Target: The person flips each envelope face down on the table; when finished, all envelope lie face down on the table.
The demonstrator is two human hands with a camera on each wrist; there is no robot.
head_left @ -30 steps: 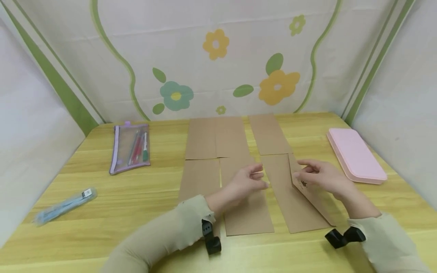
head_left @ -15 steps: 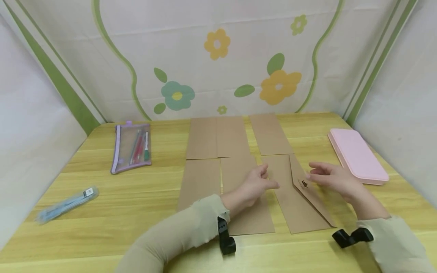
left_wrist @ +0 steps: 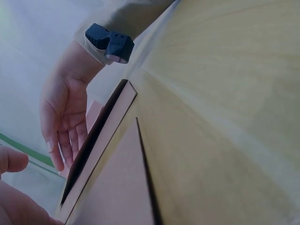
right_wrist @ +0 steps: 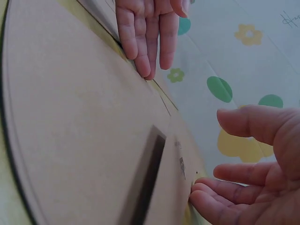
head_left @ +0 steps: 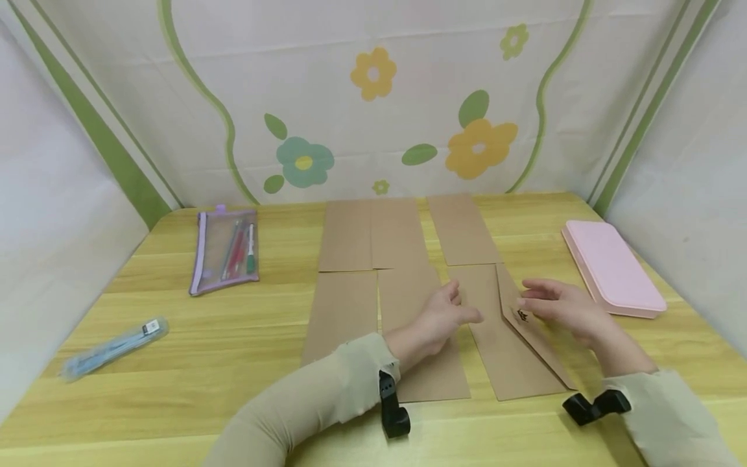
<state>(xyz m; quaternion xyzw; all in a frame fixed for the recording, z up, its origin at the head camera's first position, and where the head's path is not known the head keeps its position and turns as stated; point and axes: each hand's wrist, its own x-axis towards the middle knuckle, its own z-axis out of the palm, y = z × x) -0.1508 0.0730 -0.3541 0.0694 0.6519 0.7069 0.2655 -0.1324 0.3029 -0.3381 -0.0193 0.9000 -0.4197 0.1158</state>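
Observation:
A brown kraft-paper envelope lies at the right of the group, its flap partly raised along the right side and printed with a small dark mark. My right hand is at the right edge of that flap, thumb and fingers apart; in the right wrist view its fingertips meet the envelope's edge. My left hand hovers over the gap to the left, above a flat brown envelope, with thumb and fingers extended and holding nothing. In the left wrist view the raised flap stands between the hands.
Several more brown envelopes lie in rows on the wooden table. A pink case is at the right. At the left are a mesh pencil pouch and a slim clear packet of light-blue items.
My left hand has shifted right, towards the flapped envelope. The right hand drew slightly away from the flap, then came back a little. The envelopes stay where they were.

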